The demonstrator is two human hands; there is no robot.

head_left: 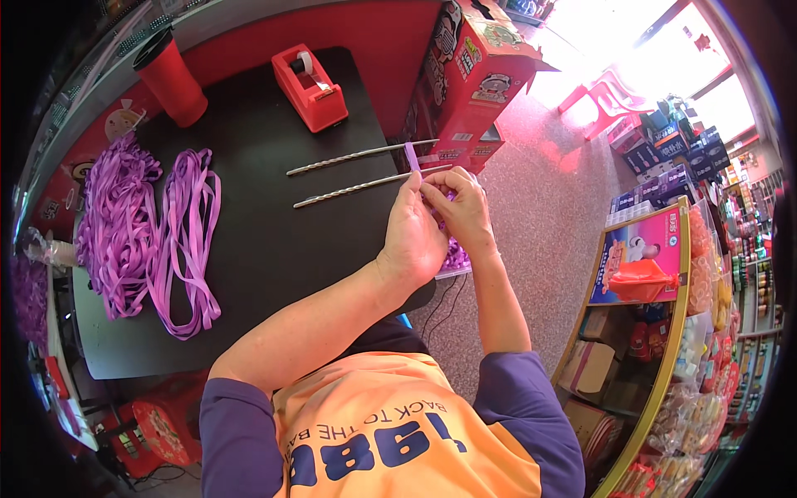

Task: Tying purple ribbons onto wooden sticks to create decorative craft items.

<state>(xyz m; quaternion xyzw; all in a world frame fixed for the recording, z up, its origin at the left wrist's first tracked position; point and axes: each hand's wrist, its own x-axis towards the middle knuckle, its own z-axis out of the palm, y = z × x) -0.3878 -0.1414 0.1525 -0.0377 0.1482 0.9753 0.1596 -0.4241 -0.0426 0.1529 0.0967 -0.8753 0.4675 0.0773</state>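
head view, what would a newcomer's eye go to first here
Probably the big tangled heap of purple ribbon on the left of the black table, with a looser looped bundle just right of it. Next, the left hand and right hand, close together by a purple strip near the right ends of two twisted metal rods. The bright red tape dispenser stands out at the table's far side.

Left hand (409, 236) sits beside pinching right hand (465, 207).
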